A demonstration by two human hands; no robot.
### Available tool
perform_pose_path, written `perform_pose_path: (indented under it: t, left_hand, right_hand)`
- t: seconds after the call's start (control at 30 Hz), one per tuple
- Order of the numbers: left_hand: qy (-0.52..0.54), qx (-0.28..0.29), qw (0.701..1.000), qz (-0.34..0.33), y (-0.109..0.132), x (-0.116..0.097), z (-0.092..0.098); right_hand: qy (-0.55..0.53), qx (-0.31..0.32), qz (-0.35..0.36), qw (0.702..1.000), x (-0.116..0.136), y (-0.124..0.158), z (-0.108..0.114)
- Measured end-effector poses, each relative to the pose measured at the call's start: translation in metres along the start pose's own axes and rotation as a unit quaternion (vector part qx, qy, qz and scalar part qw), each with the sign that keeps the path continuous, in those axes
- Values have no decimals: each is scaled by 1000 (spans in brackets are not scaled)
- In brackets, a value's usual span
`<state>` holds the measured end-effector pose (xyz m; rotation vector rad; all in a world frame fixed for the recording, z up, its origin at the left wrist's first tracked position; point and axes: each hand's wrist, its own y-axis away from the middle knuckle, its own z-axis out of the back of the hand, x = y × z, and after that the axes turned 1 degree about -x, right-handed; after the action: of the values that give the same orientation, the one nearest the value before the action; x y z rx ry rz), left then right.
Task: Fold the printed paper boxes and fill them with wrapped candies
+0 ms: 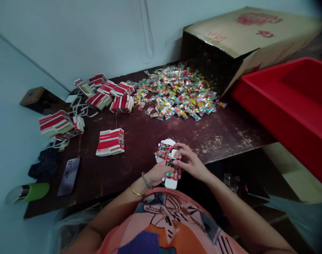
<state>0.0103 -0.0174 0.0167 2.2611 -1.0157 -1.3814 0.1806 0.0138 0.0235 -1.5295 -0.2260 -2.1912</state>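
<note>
Left hand (159, 173) and right hand (190, 163) were held at the dark brown table's (140, 141) near edge, both pinching a colourfully printed paperboard carton (172, 182). Its thin card, it was judged, could be creased or torn if gripped unevenly. Red lettering (258, 19) was seen on the large cardboard box (229, 35) but could not be deciphered; the carton's smaller print was illegible.
</note>
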Motion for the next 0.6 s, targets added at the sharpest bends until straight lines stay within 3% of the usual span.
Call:
perform_pose_path:
  t: [0.1,0.2,0.27,0.33,0.47,0.6]
  left_hand:
    - [-3,-2,1000,1,3,-1,-5]
    - [-36,115,992,35,7,-3,-4]
    - [-74,170,982,28,9,-1,-1]
    - [-111,122,986,-18,8,4,2]
    - [-177,-57,978,-92,3,26,7]
    - [-224,-142,950,-163,8,40,10]
  right_hand:
    - [-56,88,-8,994,6,-3,10]
    - [-128,222,-7,967,9,-9,21]
    - [-183,274,-12,944,9,-11,25]
    - [-200,248,-21,948,6,-8,23]
    - [-145,139,-78,976,0,12,4]
    - [-133,22,-137,981,-3,36,-19]
